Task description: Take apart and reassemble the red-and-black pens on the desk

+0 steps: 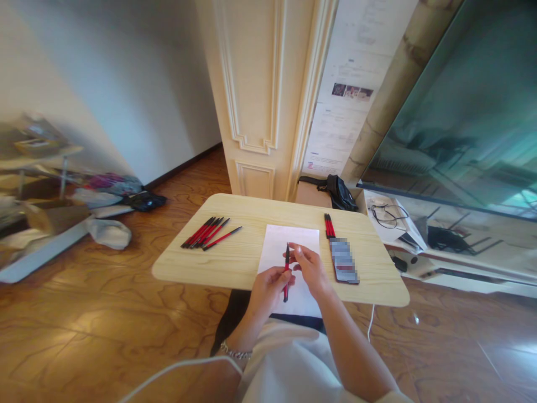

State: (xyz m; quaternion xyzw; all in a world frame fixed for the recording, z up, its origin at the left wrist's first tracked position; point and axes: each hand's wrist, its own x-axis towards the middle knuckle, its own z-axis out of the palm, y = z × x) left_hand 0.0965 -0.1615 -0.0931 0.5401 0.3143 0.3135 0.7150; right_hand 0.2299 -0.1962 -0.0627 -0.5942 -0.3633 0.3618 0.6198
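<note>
A red and black pen (287, 274) stands nearly upright over a white sheet of paper (274, 238), its tapered black end pointing away from me. My left hand (272, 282) is closed around the lower, red part of it. At the upper black end, the curled fingers of my right hand (308, 266) meet the pen; their exact contact is too small to see clearly. Left of the paper, several red and black pens (210, 232) lie side by side, one slightly apart. To the right, a few similar pens (329, 225) lie just beyond a phone (344, 261) with a blurred screen.
The pale wooden table (180, 268) has rounded corners. Behind it stand a cream panelled door (254, 73) and a black bag (340, 193). A large dark screen (470, 123) is at the right. Clutter, including a white plastic bag (109, 233), lies at left. A white cable (180, 366) crosses below.
</note>
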